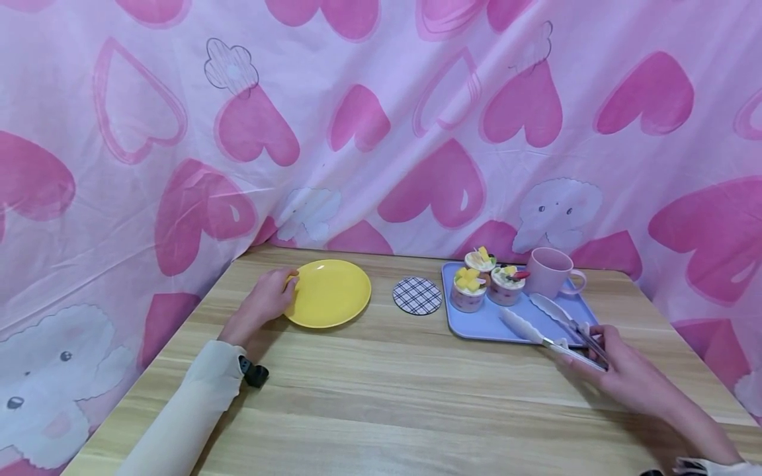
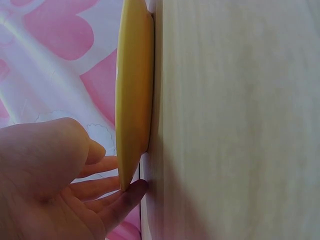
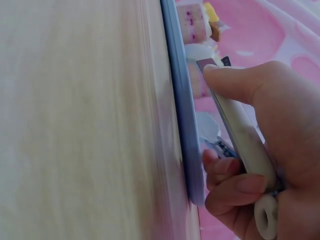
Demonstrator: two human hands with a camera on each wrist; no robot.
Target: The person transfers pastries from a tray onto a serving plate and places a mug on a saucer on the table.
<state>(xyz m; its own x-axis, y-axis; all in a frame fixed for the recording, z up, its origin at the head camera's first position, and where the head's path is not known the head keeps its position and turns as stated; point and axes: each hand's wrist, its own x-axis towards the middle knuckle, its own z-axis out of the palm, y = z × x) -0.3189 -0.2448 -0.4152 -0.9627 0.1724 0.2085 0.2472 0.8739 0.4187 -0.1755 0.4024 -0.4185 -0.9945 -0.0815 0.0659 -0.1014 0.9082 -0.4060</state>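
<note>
A yellow plate (image 1: 329, 294) lies on the left part of the table. My left hand (image 1: 270, 294) pinches its left rim, and in the left wrist view a finger of the left hand (image 2: 60, 180) reaches under the plate's edge. My right hand (image 1: 619, 370) grips a pair of tongs (image 1: 548, 340) by the handles. The tongs' two tips stand apart over a blue tray (image 1: 476, 327), aimed at the dessert cups. In the right wrist view the thumb lies along one arm of the tongs (image 3: 240, 130), with other fingers curled at the handle end.
On the tray stand several fruit-topped dessert cups (image 1: 467, 299) and a pink mug (image 1: 548, 270), its handle to the right. A round checked coaster (image 1: 417, 295) lies between plate and tray. A pink heart-patterned cloth (image 1: 357, 218) hangs behind the wooden table (image 1: 381, 403).
</note>
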